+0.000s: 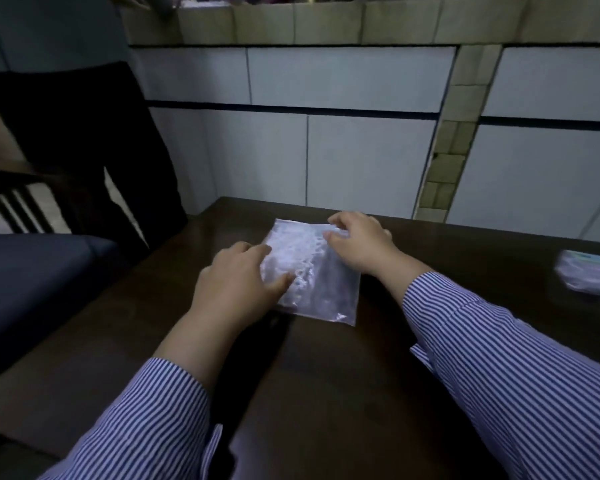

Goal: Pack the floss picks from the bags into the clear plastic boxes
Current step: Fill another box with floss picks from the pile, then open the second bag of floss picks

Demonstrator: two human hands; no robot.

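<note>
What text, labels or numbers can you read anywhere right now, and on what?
No text is readable.
Clear bag of floss picks on the table: no print visible.
Blurred packet at the right edge: a pale teal patch, perhaps a label, too blurred to read.

Both arms reach forward in striped sleeves. The left hand (238, 282) lies palm down with fingers (257, 252) spread and nearly straight. The right hand (359, 242) is raised slightly, its fingers curled in a pinch.
</note>
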